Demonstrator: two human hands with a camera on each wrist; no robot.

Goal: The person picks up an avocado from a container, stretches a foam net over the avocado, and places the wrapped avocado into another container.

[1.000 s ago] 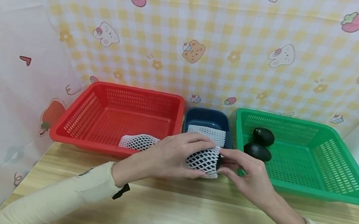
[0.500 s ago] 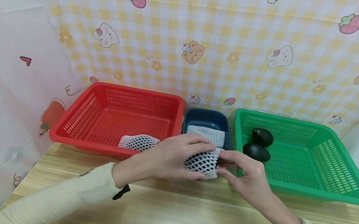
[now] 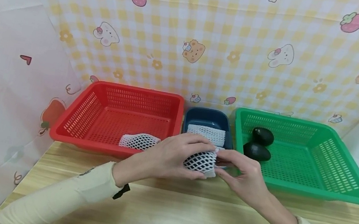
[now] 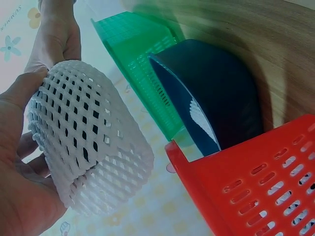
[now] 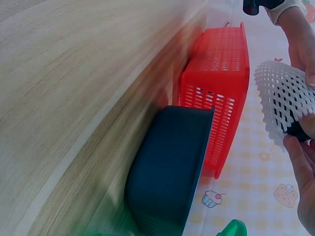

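Note:
My left hand (image 3: pixel 176 155) grips a white foam net (image 3: pixel 199 161) from its left side, thumb below and fingers over the top. A dark avocado (image 5: pixel 296 132) sits inside; its end shows at the net's mouth in the right wrist view. At that mouth, my right hand (image 3: pixel 249 173) pinches the net's edge with thumb and fingertips. In the left wrist view the foam net (image 4: pixel 91 132) has a loose, folded end. Both hands are held above the table, in front of the blue bin (image 3: pixel 207 113), where another white foam net (image 3: pixel 206 133) lies.
A red basket (image 3: pixel 116 149) on the left holds a dark item in a foam net (image 3: pixel 139 141). To the right, a green basket (image 3: pixel 309 191) holds two dark avocados (image 3: pixel 256 152). The wooden table (image 3: pixel 169 217) extends in front, with a patterned cloth (image 3: pixel 166 18) behind.
My right fingers have shifted slightly left along with the net's edge, and the dark end at the mouth no longer shows in the head view. My left hand keeps its place.

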